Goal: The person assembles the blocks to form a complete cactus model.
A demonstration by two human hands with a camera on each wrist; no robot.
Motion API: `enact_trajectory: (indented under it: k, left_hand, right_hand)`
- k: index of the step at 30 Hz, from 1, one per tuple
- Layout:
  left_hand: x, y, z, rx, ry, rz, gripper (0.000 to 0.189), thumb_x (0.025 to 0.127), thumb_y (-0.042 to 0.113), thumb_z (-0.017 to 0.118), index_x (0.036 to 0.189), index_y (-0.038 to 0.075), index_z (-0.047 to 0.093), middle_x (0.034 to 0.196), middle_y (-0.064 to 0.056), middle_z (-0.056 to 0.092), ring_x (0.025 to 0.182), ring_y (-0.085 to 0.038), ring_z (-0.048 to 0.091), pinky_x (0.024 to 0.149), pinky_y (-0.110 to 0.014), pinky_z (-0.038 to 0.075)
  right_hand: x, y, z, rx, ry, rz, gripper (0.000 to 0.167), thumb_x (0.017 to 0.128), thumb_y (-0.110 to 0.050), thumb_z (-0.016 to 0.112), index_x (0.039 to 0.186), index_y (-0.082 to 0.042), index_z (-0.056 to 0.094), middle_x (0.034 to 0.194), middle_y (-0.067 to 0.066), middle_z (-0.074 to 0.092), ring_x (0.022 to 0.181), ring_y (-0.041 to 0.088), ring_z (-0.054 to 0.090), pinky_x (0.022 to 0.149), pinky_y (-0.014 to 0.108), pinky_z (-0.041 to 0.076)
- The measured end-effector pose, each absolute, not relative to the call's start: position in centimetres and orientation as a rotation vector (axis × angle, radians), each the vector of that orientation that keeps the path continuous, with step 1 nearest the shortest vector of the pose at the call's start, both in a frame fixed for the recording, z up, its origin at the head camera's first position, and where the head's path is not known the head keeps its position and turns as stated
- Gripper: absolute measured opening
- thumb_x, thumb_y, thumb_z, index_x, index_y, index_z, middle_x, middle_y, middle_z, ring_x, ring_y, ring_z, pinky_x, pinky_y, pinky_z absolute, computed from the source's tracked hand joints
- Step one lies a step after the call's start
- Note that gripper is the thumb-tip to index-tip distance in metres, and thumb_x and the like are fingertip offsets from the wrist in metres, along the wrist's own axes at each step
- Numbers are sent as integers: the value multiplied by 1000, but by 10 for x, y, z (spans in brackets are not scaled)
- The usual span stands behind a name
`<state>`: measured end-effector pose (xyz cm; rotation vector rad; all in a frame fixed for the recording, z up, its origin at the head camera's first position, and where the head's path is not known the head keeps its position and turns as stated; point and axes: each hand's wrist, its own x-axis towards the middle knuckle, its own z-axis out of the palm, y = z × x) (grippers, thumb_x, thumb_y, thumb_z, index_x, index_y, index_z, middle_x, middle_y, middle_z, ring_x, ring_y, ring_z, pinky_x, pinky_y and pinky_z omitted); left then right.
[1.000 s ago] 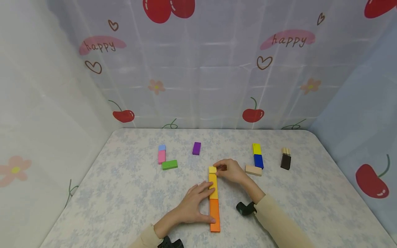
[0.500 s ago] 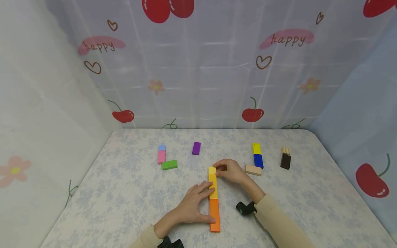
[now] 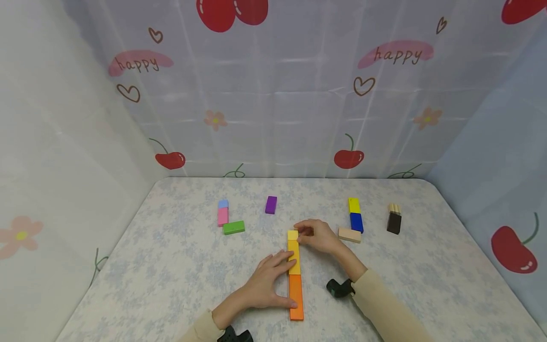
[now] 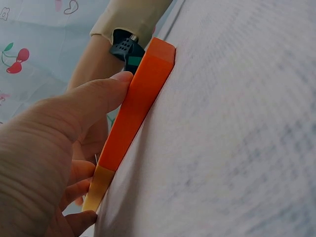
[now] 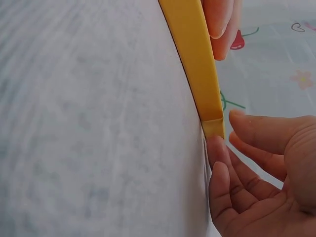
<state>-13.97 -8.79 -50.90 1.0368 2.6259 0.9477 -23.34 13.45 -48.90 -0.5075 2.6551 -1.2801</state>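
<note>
A row of blocks lies in front of me in the head view: an orange block (image 3: 296,289), a longer yellow block (image 3: 294,263) and a small yellow block (image 3: 292,235) at the far end. My left hand (image 3: 267,282) spreads along the row, thumb on the orange block and fingertips on the longer yellow one. At the far end, my right hand (image 3: 318,236) touches the small yellow block from the right. The right wrist view has a fingertip (image 5: 217,148) against that block's end, while the thumb (image 5: 261,132) stands slightly apart.
Farther back lie light blue (image 3: 223,204), pink (image 3: 222,216), green (image 3: 233,227) and purple blocks (image 3: 271,205). To the right are yellow (image 3: 353,205), dark blue (image 3: 356,222), beige (image 3: 349,234) and black blocks (image 3: 394,223), with several pale sticks (image 3: 394,208) behind the black one.
The small yellow block looked slightly tipped a second ago and now lies level with the row. Both hands have stayed almost still.
</note>
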Motion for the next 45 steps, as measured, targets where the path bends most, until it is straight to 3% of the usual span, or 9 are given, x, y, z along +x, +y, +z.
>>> enact_trajectory:
  k: [8,20,30,38,45]
  left_hand:
    - [-139,-88,-507,1028,2627,945,92,73,56,79,148,14,45,160,0,29,150,-27,22,119,-54,19]
    - [-140,-88,-507,1019,2615,946,93,74,57,78,148,14,44,161,1,28,150,-27,21,120,-54,17]
    - [-141,-89,-509,1028,2602,952,93,74,57,77,149,15,42,161,2,26,151,-27,20,120,-54,17]
    - [-141,-89,-509,1031,2606,947,93,74,57,78,149,15,42,161,3,26,151,-26,20,120,-54,17]
    - [-141,-89,-509,1032,2605,955,93,74,56,78,149,15,43,161,2,27,151,-27,20,120,-54,17]
  right_hand:
    - [-224,145,-481,-515,2691,-1342,32,88,-8,71,120,-3,68,110,13,70,94,24,66,84,40,56]
    - [-196,197,-471,-364,2780,-1431,34,90,-10,70,123,-1,66,114,17,69,93,23,66,80,28,55]
    - [-182,256,-480,-170,2950,-1444,34,90,-14,71,120,1,66,110,19,70,86,-4,59,74,14,51]
    - [-185,273,-483,9,2950,-1359,40,90,-21,72,121,2,64,115,23,67,91,22,66,69,17,51]
    - [-191,274,-493,24,2890,-1365,41,86,-13,75,121,5,64,112,23,69,82,5,65,68,14,51]
